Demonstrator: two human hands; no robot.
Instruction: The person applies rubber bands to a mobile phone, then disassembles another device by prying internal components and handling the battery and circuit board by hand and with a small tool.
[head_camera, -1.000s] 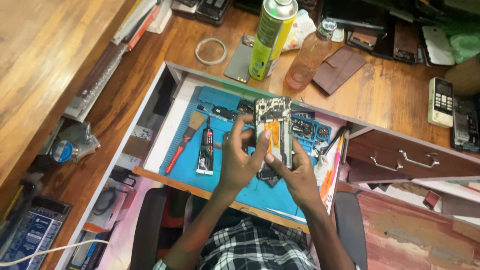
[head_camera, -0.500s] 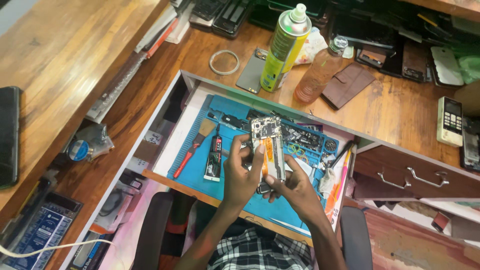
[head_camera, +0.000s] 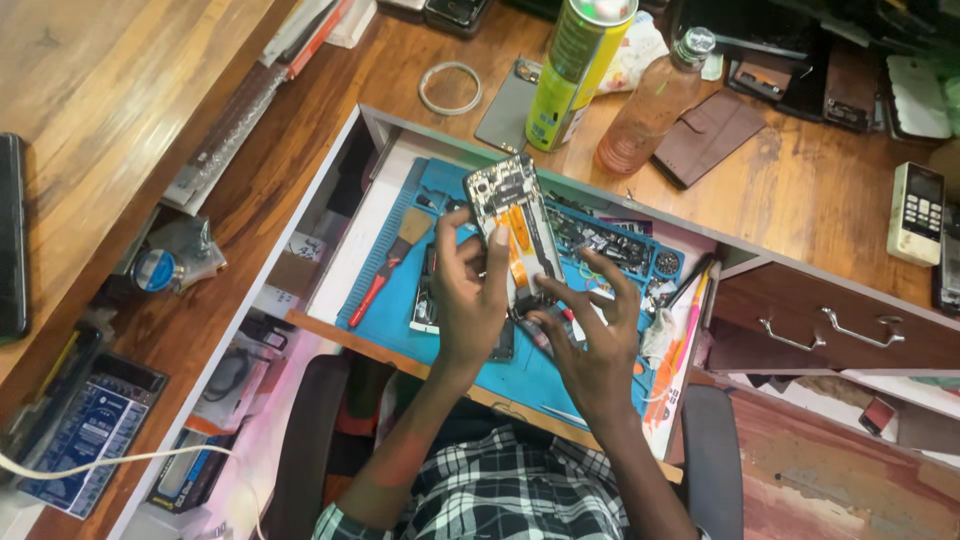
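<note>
Opened phone (head_camera: 515, 235), its orange flex cables showing, now stands higher over the blue mat (head_camera: 400, 320) in the drawer than half a second ago, the left hand (head_camera: 468, 300) clamped on its left edge while the right hand (head_camera: 590, 345) spreads its fingers at its near end.
</note>
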